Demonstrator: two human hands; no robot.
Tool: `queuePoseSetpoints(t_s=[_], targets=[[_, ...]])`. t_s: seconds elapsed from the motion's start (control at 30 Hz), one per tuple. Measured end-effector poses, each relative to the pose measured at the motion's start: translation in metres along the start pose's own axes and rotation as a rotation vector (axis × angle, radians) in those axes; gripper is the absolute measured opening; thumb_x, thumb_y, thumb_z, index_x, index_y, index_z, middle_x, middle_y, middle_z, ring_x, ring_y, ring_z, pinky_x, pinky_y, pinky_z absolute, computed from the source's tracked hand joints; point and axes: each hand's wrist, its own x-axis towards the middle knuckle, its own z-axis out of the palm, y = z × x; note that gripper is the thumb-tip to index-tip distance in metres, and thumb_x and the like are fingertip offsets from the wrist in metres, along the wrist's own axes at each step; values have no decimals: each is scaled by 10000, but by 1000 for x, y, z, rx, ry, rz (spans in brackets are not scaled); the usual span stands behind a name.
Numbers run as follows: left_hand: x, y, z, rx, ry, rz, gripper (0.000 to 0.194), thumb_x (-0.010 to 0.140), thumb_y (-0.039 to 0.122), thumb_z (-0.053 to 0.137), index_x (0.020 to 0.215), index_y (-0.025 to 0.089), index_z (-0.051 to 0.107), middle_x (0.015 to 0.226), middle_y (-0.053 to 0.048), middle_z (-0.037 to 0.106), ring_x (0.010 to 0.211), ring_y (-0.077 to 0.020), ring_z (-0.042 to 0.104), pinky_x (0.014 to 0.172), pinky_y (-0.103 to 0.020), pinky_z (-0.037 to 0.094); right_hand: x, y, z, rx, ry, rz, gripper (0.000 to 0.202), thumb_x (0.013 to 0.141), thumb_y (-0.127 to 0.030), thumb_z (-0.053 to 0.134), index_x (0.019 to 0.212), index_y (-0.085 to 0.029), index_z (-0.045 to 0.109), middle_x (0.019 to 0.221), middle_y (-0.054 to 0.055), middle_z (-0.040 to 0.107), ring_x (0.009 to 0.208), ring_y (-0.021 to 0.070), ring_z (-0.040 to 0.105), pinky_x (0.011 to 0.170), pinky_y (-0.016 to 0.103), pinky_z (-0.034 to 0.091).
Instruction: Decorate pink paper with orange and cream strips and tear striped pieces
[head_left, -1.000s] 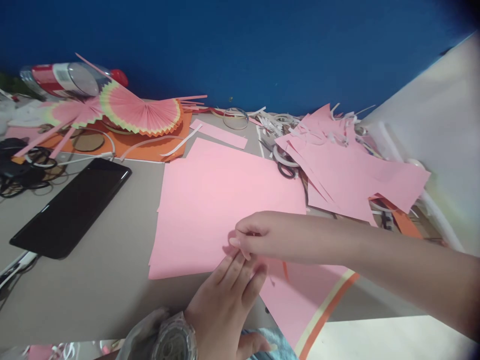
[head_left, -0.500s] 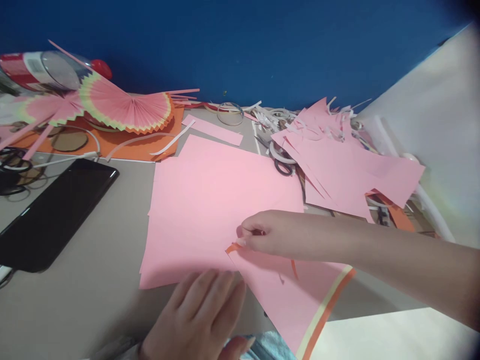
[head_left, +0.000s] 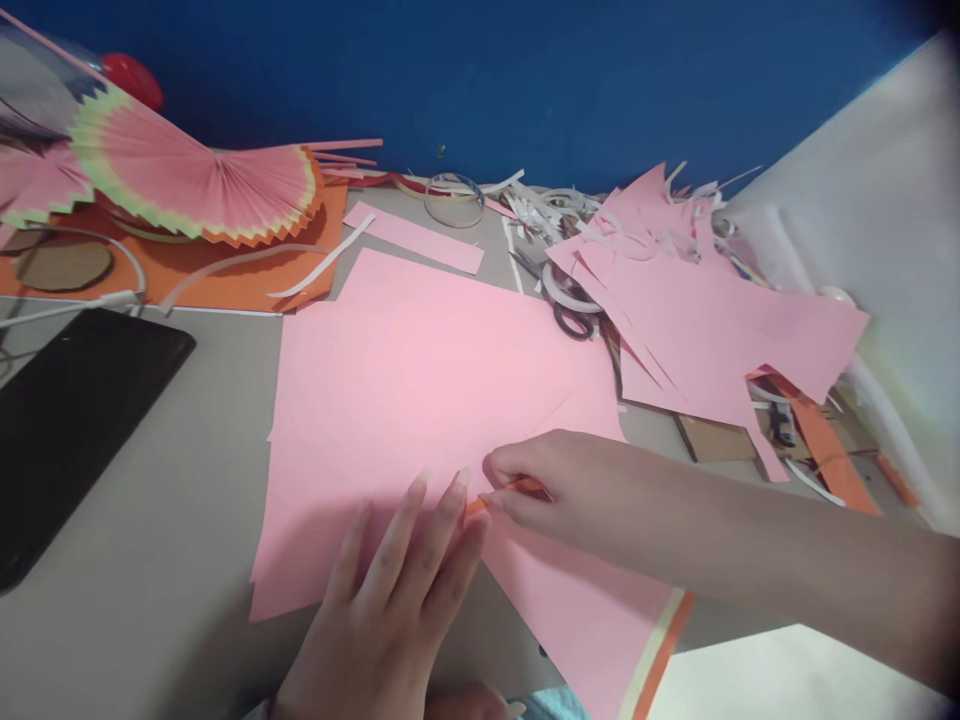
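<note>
My left hand (head_left: 405, 585) lies with spread fingers on the large pink paper sheets (head_left: 420, 370) and beside a narrow orange strip. The thumb and index finger of my right hand (head_left: 532, 480) pinch this orange strip (head_left: 477, 505), part of which also shows inside the curl of the fingers. Below my right wrist, a pink fan-shaped sheet (head_left: 577, 620) with a cream and orange border slants toward the table's front edge. Its upper tip lies between my two hands.
A black phone (head_left: 82, 420) lies at the left, below folded pink fans (head_left: 210, 185) on orange paper (head_left: 247, 285). Scissors (head_left: 572, 320), a clear tape roll (head_left: 454, 205), pink offcuts (head_left: 697, 320) and white paper scraps (head_left: 555, 215) lie behind and to the right.
My left hand has moved up onto the pink sheets, its fingers now spread. More of the orange strip shows in my right hand. The view has shifted slightly right.
</note>
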Motion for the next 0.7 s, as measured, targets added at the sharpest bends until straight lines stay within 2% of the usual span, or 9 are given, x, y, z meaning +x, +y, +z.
queuePoseSetpoints(t_s=[0.17, 0.27, 0.37, 0.43, 0.47, 0.6, 0.7], targets=[[0, -2, 4, 29, 14, 11, 732, 784, 635, 360, 1356, 179, 340, 1449, -91, 270, 1300, -313, 249, 1063, -512, 128, 0, -2, 4, -18, 39, -1, 236, 823, -315, 372, 624, -190, 354, 539, -40, 383, 476, 85, 275, 431, 234, 193], [-2, -4, 5, 89, 27, 70, 680, 809, 583, 365, 1332, 148, 378, 1457, -93, 246, 1299, -348, 225, 1064, -544, 113, 0, 3, 9, -17, 95, -31, 223, 822, -295, 381, 626, -189, 371, 548, -37, 403, 479, 86, 286, 430, 237, 180], [-9, -8, 7, 177, 40, 152, 485, 841, 298, 406, 1304, 155, 406, 1464, -71, 235, 1315, -327, 190, 1069, -542, 99, 1, 7, 16, 2, 121, -44, 214, 832, -281, 363, 637, -193, 377, 558, -40, 424, 478, 85, 303, 425, 236, 174], [-14, -12, 9, 224, 36, 187, 497, 796, 115, 387, 1289, 162, 418, 1450, -62, 274, 1311, -293, 214, 1073, -527, 102, 1, 8, 19, 6, 134, -48, 214, 835, -279, 354, 639, -197, 382, 560, -42, 437, 474, 86, 311, 424, 235, 175], [-16, -14, 9, 235, 31, 196, 515, 779, 74, 369, 1283, 159, 422, 1440, -63, 299, 1305, -281, 233, 1073, -521, 106, 0, 7, 19, 2, 139, -49, 207, 830, -273, 357, 639, -199, 388, 561, -42, 444, 477, 87, 320, 428, 234, 181], [-21, -17, 11, 227, 42, 204, 517, 779, 53, 335, 1273, 170, 433, 1412, -52, 357, 1297, -250, 259, 1078, -510, 111, 0, -3, 12, -33, 86, 8, 162, 777, -237, 383, 619, -201, 392, 566, -33, 462, 505, 103, 375, 454, 236, 234], [-21, -16, 12, 190, 90, 167, 463, 805, 98, 337, 1240, 176, 475, 1402, -41, 373, 1294, -256, 271, 1078, -509, 134, -1, -13, 3, -70, 3, 93, 185, 767, -274, 383, 596, -203, 382, 561, -24, 461, 487, 112, 361, 428, 245, 231]])
